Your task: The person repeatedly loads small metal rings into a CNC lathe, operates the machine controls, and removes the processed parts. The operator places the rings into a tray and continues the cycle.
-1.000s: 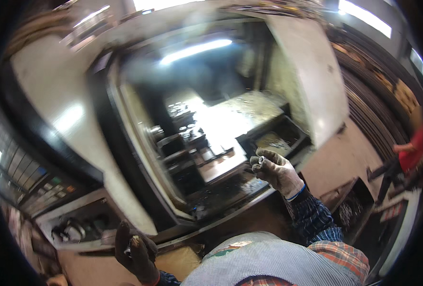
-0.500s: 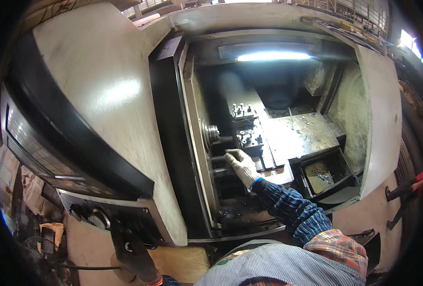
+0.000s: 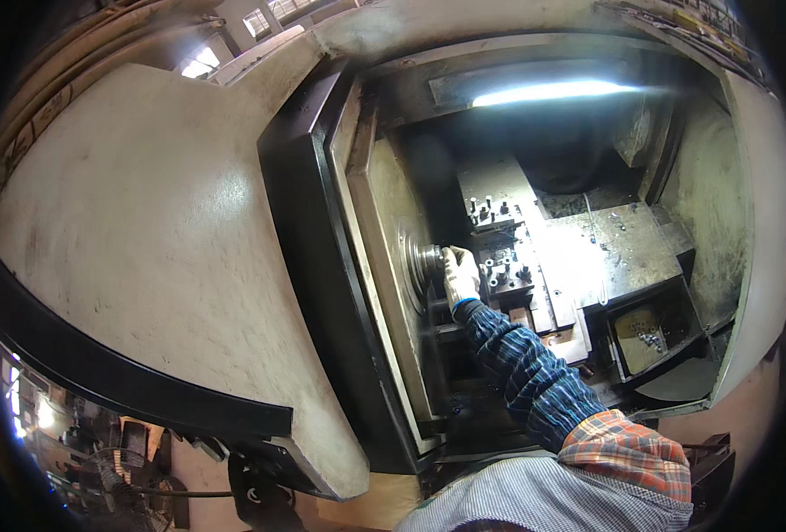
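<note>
My right hand (image 3: 461, 277), in a white knit glove, reaches into the lathe's work space. Its bent fingers press together at the front of the metal spindle nose (image 3: 430, 259); anything between them is hidden. Just right of it are the tool blocks, a nearer one (image 3: 508, 277) and a farther one (image 3: 492, 211), both with several upright bolts. My left hand (image 3: 264, 498), in a dark glove, is low at the left, below the machine door's bottom corner. Its fingers are hidden or too dark to make out.
A pale door panel (image 3: 145, 195) with a dark edge fills the left. Right of the tool blocks lies a metal slide cover (image 3: 619, 244), brightly lit by a lamp tube (image 3: 552, 92). A tray (image 3: 638, 341) below holds small metal parts. A fan (image 3: 114, 470) stands at lower left.
My right hand has moved from below the spindle nose up to its front. The view has shifted, so the control panel is mostly out of sight and my left hand sits lower.
</note>
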Available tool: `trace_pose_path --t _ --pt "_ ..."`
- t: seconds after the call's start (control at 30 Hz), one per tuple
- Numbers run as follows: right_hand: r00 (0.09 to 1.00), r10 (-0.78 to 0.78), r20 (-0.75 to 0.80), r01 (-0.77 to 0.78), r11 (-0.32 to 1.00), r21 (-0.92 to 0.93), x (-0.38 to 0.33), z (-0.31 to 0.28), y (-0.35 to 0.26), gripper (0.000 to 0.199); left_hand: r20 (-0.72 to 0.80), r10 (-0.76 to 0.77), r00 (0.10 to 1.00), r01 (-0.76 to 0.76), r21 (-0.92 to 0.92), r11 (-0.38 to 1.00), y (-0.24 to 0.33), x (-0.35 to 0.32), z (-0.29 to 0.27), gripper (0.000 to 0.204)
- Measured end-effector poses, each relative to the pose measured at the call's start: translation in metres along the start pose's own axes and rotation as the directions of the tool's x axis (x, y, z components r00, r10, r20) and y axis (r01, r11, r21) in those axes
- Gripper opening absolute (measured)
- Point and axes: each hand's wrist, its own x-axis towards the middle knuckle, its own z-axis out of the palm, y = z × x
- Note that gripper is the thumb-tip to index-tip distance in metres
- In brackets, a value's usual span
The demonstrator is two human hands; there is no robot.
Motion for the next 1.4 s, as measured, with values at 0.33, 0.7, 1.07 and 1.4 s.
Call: trace_pose_path --t 0.33,0.7,1.07,1.4 --pt "0.997 -0.001 -0.074 0.001 1.000 0.005 0.016 0.019 0.020 0.037 -0.123 0.211 0.970 -0.233 -0.207 0.950 -0.015 -0.008 0.020 0.036" --pt "0.973 0.218 -0.079 -0.181 0.927 0.328 0.020 0.015 0.037 0.040 -0.155 0.251 0.956 -0.279 -0.207 0.938 -0.010 -0.002 0.024 0.034" --pt "0.956 0.137 0.259 -0.120 0.989 -0.082 -0.005 -0.006 0.011 0.070 -0.139 0.243 0.960 -0.263 -0.152 0.953 -0.007 0.010 0.022 0.033" --pt "0.922 0.181 0.343 -0.064 0.943 -0.325 -0.009 -0.005 -0.016 0.089 -0.108 0.276 0.955 -0.289 -0.143 0.947 0.002 0.018 0.027 0.033"
